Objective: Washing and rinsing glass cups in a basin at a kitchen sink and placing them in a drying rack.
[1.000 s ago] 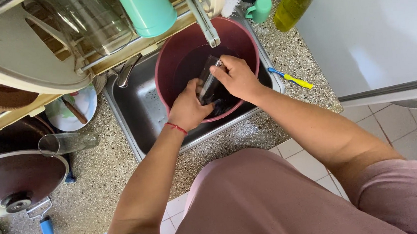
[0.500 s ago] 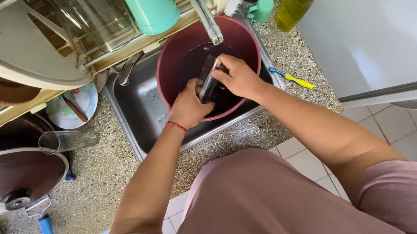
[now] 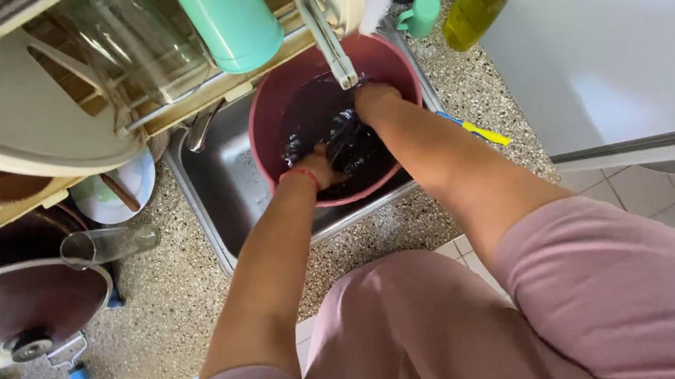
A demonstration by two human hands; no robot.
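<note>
A pink plastic basin [image 3: 267,107] stands in the steel sink [image 3: 219,191], filled with dark water. Both of my hands are plunged into it. My left hand [image 3: 318,167], with a red band at the wrist, grips a wet dark cloth [image 3: 348,144] near the basin's front. My right hand [image 3: 374,100] reaches in from the back right and clutches the same cloth, its fingers partly under the water. The tap spout [image 3: 326,32] hangs just above my right hand.
A mint flask [image 3: 234,18] and glass jug [image 3: 137,37] sit in the rack above the sink. A small mint cup [image 3: 420,13] and oil bottle [image 3: 483,1] stand behind. A yellow-blue toothbrush [image 3: 480,130] lies to the right. A glass [image 3: 108,245] and pan lid [image 3: 29,306] lie to the left.
Both hands have pushed down from above the basin into the dark water, taking the cloth under. The view has shifted closer over the sink.
</note>
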